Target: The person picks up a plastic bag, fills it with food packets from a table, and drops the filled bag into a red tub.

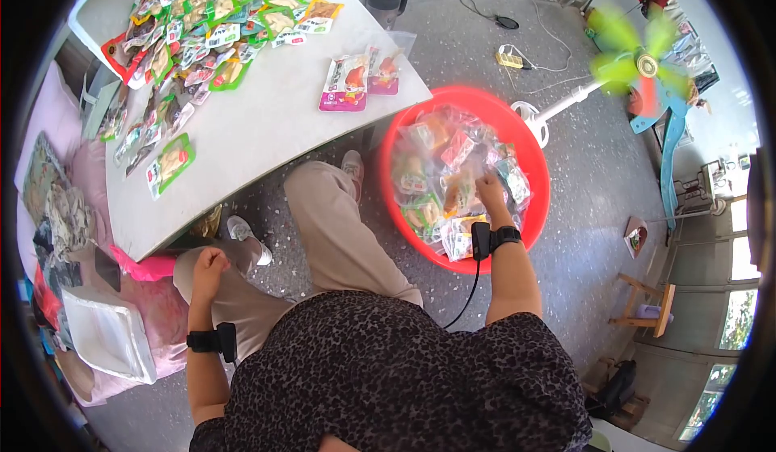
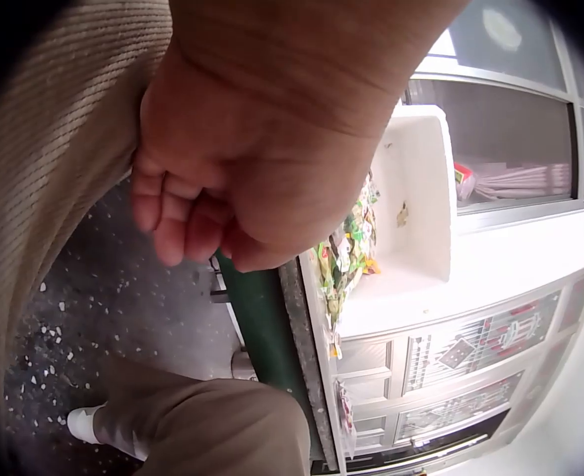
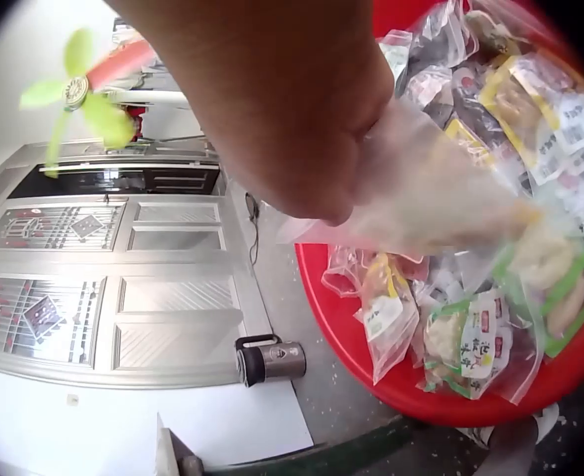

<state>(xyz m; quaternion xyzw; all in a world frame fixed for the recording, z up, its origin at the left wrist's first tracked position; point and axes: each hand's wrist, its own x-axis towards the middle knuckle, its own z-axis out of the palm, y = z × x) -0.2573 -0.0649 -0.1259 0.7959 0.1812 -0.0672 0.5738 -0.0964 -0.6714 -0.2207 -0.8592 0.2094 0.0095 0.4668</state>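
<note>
Left hand [image 1: 208,263] rests on the thigh, fingers curled into a fist w/ nothing in it. The wrist cam shows that clearly, head cam barely. Right hand [image 1: 490,190] is down in the red basin [image 1: 477,95], gripping a clear bag [image 3: 441,198] just above the other snack packs [image 3: 465,342]. Its fingertips are hidden behind the hand tho. Further out: table [image 1: 267,121] w/ loose packets [image 1: 202,24], and a blurry fan [image 1: 638,64].

Speckled grey floor [image 1: 582,169]; a green-bladed fan [image 1: 638,64] stands near bright windows [image 1: 731,315]; a grey panelled door [image 3: 123,297].
</note>
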